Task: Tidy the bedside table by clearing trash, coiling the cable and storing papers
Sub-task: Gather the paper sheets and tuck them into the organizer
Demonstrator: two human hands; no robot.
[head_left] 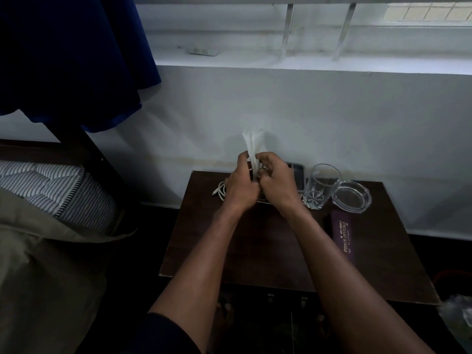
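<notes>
Both hands, the left hand (240,186) and right hand (277,183), gripped the upright white papers (251,146) together above the far edge of the bedside table (255,251), the cable (221,191) lying just left of them.

Above the back middle of the dark wooden bedside table (245,251), the left hand (240,186) and right hand (277,182) meet, both gripping an upright bundle of white cable loops (252,149), whose loose white end (219,191) lies on the tabletop just left of the left hand. Right of the hands a dark flat phone (298,175) lies at the back edge, then a clear cut-glass tumbler (320,186) and, just beside it, a clear glass ashtray (352,196). In front of the ashtray lies a long purple spectacle case (343,238); a striped mattress (56,190) lies left of the table.
</notes>
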